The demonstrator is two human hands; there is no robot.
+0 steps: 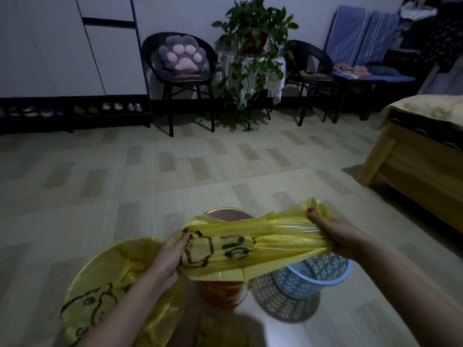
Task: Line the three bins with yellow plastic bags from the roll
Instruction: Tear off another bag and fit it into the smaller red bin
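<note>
Dim room, tiled floor; three bins. Left hand and right hand each grip an end of yellow bag, stretched above middle bin.

Thin, glossy, see-through yellow plastic bag, creased and printed in black. Same glossy film lining the bin at 7 o'clock. Perforated pale blue plastic basket at 5 o'clock. Shiny metal-looking orange can. Smooth, faintly sheened floor tiles. Matt bare wood bed frame at 3 o'clock.
</note>
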